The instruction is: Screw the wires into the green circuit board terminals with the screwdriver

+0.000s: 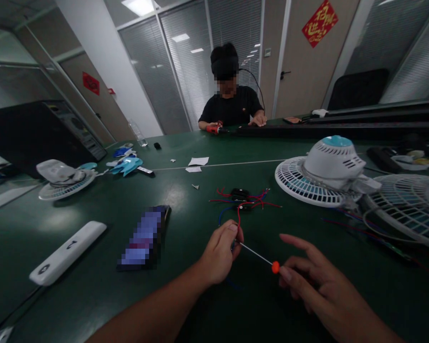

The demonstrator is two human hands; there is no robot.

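Observation:
My left hand (219, 252) is closed in a pinch on a red wire that runs up to a small black switch part with red and blue wires (243, 200) on the green table. A thin screwdriver with an orange handle (260, 259) points its tip at my left fingers. My right hand (314, 286) holds the orange end between thumb and a finger, the other fingers stretched out.
A white fan motor on its grille (321, 174) lies right of the wires, another grille (411, 205) at far right. A phone (145, 238) and a white remote (67, 252) lie left. Another fan part (66, 178) sits far left. A person sits across the table (232, 107).

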